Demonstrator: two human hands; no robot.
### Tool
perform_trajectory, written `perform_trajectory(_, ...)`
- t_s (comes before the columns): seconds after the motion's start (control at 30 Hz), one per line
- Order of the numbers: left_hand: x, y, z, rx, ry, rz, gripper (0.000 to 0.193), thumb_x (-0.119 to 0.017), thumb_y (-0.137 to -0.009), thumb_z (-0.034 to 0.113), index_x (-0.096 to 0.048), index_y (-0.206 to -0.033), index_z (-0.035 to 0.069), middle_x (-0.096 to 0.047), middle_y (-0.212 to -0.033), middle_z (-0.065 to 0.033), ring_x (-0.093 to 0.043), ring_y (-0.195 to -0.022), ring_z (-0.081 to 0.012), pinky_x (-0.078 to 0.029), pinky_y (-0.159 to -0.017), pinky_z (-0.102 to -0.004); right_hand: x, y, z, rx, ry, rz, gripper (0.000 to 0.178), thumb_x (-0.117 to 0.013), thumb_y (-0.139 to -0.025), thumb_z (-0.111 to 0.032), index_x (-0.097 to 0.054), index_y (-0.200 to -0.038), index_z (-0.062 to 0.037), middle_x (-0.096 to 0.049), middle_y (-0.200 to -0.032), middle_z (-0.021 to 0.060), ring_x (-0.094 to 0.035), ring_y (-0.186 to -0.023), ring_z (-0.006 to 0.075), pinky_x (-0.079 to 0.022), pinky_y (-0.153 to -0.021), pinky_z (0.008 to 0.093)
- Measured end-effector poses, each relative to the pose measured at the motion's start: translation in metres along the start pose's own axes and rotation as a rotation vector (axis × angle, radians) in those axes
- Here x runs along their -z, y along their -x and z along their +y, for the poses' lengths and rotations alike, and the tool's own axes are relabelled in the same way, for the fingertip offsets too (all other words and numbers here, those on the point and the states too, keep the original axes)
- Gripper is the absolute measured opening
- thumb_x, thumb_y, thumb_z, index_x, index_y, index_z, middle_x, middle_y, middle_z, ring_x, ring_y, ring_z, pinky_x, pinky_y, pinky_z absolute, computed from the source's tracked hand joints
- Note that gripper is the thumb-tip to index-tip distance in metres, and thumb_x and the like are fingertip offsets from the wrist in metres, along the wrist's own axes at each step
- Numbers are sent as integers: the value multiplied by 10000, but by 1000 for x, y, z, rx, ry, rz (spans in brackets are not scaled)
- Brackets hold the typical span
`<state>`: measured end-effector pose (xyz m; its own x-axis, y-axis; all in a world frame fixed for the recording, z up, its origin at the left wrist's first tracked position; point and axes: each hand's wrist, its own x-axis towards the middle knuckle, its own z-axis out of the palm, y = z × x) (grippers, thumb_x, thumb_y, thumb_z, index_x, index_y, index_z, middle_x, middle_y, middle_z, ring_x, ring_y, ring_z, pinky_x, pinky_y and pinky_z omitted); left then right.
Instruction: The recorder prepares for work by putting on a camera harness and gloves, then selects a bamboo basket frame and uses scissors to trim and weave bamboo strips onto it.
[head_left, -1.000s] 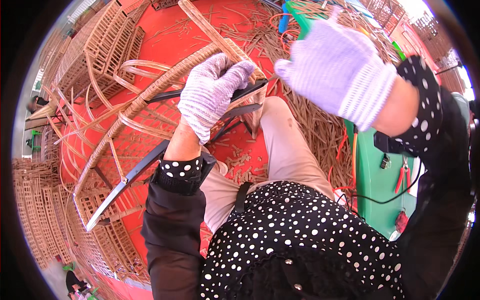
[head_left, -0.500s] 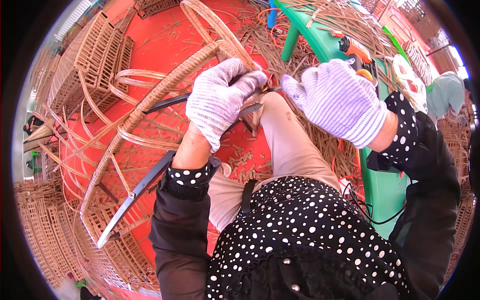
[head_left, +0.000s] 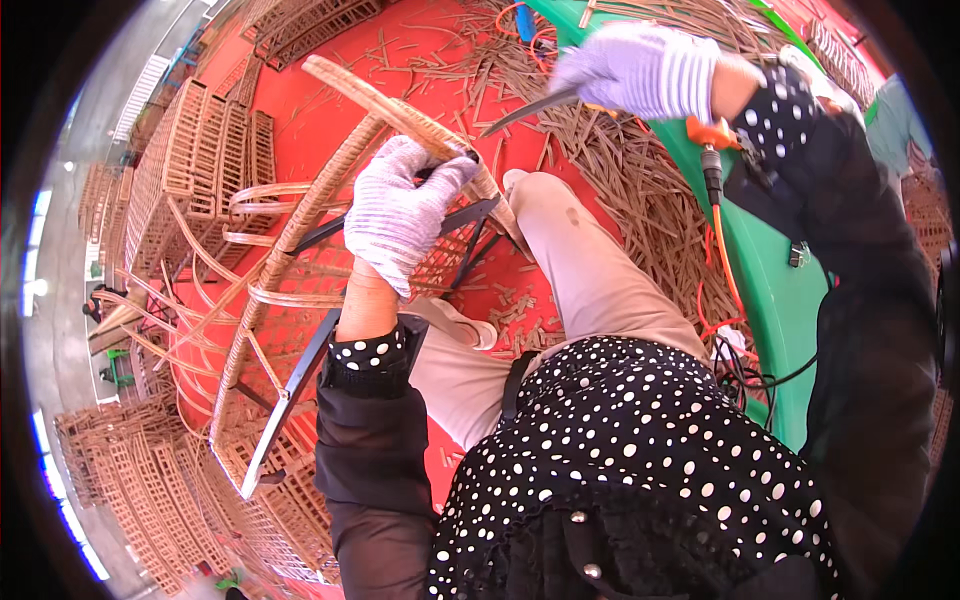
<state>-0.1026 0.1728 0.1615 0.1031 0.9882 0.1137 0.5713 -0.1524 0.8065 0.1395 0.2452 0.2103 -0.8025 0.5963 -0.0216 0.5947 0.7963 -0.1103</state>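
In the head view, my gloved left hand (head_left: 400, 215) is closed round a wicker-wrapped bar of a rattan furniture frame (head_left: 335, 190). The bar's flat upper band (head_left: 355, 92) sticks out beyond my fingers. Dark metal strips run along the frame, and loose cane loops hang from its side. My gloved right hand (head_left: 645, 70) is raised at the upper right, apart from the frame, with its fingers closed on a knife. The knife's blade (head_left: 530, 108) points left toward the frame; most of its handle is hidden in the glove.
A green bench (head_left: 770, 300) stands at my right, with an orange corded tool (head_left: 712, 132) and cane strips on it. Cane scraps (head_left: 620, 180) cover part of the red floor (head_left: 420, 40). Stacked woven crates (head_left: 190, 170) stand to the left. Black cables (head_left: 745, 385) lie beside the bench.
My right hand has moved up and away from the frame with the knife, over the bench. My left hand keeps its grip, and the view has shifted slightly.
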Motion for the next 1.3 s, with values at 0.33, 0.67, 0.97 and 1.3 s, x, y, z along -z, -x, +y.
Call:
perform_trajectory(0.33, -2, 1, 1, -58, 2, 76, 160, -597, -806, 120, -607, -904, -5, -628, -808, -66, -587, -710, -114, -465, -648, -247, -120, 28, -71, -408, -1126, -2, 207, -478, -857, -232, -588, -865, -56, -504, -537, 22, -483, -431, 111, -404, -421, 250)
perform_trajectory(0.67, -3, 4, 3, -21, -50, 58, 155, -589, -809, 72, -589, -941, -9, -618, -813, -53, -553, -707, -77, -443, -616, -206, -153, 18, -84, -346, -1881, 3, 192, -511, -865, -220, -577, -875, -40, -481, -532, -16, -428, -419, 44, -315, -366, 178)
perform_trajectory(0.97, -2, 5, 7, 25, 41, 52, 130, -606, -792, 69, -610, -897, -8, -620, -794, -43, -550, -701, -76, -439, -627, -212, -156, 8, -96, -313, -2019, 102, 172, -515, -839, -182, -567, -825, -19, -469, -507, -1, -407, -361, 50, -304, -323, 181)
perform_trajectory(1.3, 3, 7, 7, 10, 59, 83, 102, -600, -788, 90, -589, -802, -10, -559, -711, -15, -498, -656, -66, -422, -585, -232, -124, -2, -89, -414, -1992, 231, 163, -574, -815, -212, -597, -792, -52, -484, -522, -19, -414, -400, 46, -313, -362, 191)
